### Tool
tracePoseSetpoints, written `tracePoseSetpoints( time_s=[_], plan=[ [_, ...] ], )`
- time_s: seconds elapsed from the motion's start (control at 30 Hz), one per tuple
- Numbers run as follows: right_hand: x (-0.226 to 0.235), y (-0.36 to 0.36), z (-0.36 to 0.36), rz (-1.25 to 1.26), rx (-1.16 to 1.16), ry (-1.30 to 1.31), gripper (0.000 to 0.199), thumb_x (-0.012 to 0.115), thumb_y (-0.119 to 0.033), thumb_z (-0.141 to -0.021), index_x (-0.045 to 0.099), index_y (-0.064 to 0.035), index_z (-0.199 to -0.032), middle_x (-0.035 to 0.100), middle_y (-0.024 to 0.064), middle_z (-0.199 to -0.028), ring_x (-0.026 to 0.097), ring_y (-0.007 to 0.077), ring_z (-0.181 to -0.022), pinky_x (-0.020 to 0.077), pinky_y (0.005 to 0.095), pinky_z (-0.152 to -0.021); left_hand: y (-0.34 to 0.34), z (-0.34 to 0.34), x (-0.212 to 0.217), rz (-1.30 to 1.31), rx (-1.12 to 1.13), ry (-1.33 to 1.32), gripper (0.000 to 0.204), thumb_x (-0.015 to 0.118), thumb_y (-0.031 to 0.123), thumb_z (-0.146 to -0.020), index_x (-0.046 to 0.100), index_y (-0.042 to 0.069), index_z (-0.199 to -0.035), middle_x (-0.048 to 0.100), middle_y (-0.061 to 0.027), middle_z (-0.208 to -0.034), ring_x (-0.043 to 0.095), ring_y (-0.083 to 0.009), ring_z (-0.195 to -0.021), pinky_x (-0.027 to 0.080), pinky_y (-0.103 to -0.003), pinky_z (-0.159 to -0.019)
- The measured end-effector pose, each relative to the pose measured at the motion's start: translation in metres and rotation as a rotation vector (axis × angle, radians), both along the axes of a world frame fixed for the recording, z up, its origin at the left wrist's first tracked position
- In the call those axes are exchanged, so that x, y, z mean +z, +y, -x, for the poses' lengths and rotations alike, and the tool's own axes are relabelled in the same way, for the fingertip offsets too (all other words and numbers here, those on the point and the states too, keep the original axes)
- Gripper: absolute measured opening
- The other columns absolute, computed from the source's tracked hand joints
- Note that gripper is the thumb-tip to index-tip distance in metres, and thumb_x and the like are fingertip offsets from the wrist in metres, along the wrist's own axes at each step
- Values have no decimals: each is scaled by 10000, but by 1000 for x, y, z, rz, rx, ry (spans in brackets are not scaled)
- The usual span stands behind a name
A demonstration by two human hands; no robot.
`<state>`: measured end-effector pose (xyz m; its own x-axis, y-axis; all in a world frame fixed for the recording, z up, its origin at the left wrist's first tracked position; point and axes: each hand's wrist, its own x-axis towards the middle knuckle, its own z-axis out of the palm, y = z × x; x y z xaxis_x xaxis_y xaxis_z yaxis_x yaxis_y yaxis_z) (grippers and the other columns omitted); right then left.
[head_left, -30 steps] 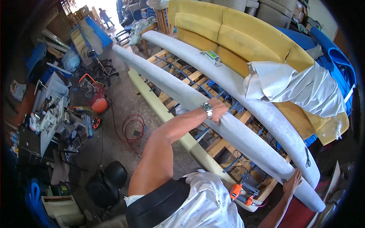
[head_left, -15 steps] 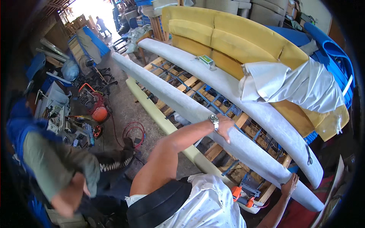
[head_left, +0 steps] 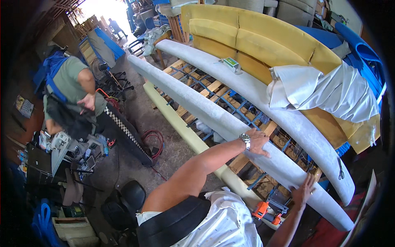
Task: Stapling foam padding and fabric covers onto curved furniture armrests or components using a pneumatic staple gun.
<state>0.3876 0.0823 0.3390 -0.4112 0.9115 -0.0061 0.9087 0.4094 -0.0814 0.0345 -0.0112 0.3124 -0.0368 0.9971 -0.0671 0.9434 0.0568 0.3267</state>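
A: What are the fingers doing?

B: The left hand [head_left: 257, 142] is draped across the grey padded rail [head_left: 201, 106], thumb spread on top; some fingertips pass behind the far edge, so I can't tell how tightly they hold. The right hand [head_left: 303, 189], lower right, has its fingers apart and laid against the same rail, not closed around it.

A: Why so far apart?

B: Probably to steady something that long: it runs from the upper left down to the lower right corner.

A: What's around it?

B: A slatted wooden frame [head_left: 214, 86] with blue straps shows beyond it, and a pale yellow strip [head_left: 185, 135] on its near side. An orange tool [head_left: 260, 210] sits lower centre-right, just beside the right forearm, likely for easy reach.

A: Farther out?

B: A second grey rail [head_left: 251, 92] carries scissors [head_left: 341, 171] at right and a small green box [head_left: 231, 63] at upper centre; its top seems a handy ledge. Behind is a yellow backrest [head_left: 267, 31]. A co-worker [head_left: 76, 82] stands at left.
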Motion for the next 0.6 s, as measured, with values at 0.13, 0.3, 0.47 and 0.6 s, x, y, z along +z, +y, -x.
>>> tracePoseSetpoints(
  time_s=[0.13,0.3,0.47,0.6],
  plan=[
    [-16,-23,45,-53,179,111,952,842,-239,-710,325,-64,-1490,319,175,-1559,201,336,-1497,119,663,-1164,-2,-10,5,10,156,-68,762,415,753,-887,680,64,-1075,671,-147,-1145,612,-285,-1112,408,-472,-956],
    [-27,-44,21,-42,269,533,652,765,-197,-823,477,-39,-1386,492,188,-1409,417,365,-1349,310,542,-1112,11,-54,-7,17,247,-44,578,427,640,-949,707,163,-1116,679,-86,-1171,599,-261,-1156,371,-490,-1060],
    [-55,-61,29,544,174,1050,252,690,-194,-901,670,-9,-1071,688,165,-1039,683,328,-877,552,380,-788,64,-42,-23,-117,87,-7,380,451,414,-988,717,143,-996,717,-124,-1032,665,-359,-965,495,-517,-863],
    [-122,-50,19,664,344,962,270,663,-274,-912,668,-61,-1077,696,151,-1010,687,325,-880,546,411,-777,105,-21,-56,5,305,158,466,353,476,-1023,693,173,-1120,693,-191,-1037,646,-432,-943,511,-549,-796]
  ],
)
